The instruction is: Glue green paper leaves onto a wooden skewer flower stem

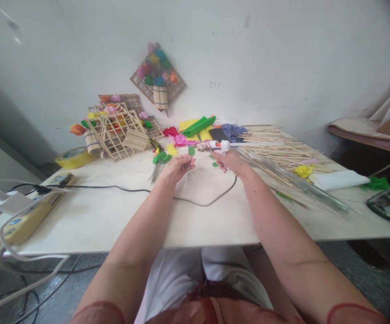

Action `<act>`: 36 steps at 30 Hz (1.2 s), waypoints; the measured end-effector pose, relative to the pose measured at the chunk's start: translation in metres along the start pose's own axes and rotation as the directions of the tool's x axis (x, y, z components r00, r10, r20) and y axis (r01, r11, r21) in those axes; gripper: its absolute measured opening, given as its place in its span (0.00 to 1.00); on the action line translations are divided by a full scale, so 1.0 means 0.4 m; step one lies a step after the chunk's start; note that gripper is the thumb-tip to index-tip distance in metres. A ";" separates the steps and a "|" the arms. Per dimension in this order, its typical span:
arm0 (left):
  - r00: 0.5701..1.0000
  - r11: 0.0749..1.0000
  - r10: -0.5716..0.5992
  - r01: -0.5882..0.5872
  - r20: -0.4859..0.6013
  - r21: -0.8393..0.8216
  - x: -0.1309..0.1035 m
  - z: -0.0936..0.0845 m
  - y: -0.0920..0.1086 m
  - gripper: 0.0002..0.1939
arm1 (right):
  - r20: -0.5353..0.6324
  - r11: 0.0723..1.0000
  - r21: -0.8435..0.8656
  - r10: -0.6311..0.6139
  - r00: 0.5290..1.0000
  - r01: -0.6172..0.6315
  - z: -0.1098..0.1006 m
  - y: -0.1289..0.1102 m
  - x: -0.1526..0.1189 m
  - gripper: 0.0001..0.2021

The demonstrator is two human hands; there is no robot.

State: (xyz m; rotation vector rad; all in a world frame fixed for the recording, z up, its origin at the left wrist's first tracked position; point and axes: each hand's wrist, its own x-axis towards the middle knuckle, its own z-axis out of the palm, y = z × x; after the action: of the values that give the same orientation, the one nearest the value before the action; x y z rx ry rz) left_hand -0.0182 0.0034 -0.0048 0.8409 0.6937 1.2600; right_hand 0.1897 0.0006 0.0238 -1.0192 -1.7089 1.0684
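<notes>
Between the fingertips of my left hand (178, 166) is a small green paper leaf (191, 151), held upright above the table. My right hand (231, 161) wraps round a white glue gun (224, 145), its nozzle pointing left toward the leaf. A long pale glue stick (258, 144) juts from the back of the gun. Just under the right fingers, another green leaf piece (215, 164) lies on the table. Left of my left hand rests a bunch of thin wires with green leaves (162, 157).
Lattice stick frames with paper flowers (117, 128) stand at the left back; another frame (159, 78) hangs on the wall. Thin sticks (282, 148) and clear rods (302, 186) cover the right. A power strip (29, 216) sits left, with a black cord (114, 186) crossing the table.
</notes>
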 end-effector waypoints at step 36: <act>1.000 1.000 -0.009 0.009 -0.016 0.001 -0.004 0.003 0.006 0.04 | 0.102 0.998 -0.034 0.050 0.994 -0.046 0.003 -0.021 -0.013 0.20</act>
State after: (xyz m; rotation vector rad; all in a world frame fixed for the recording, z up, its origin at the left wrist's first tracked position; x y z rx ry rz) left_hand -0.0188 0.0018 -0.0021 0.8286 0.7104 1.2594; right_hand 0.1887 -0.0070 0.0299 -1.0461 -1.7971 1.1452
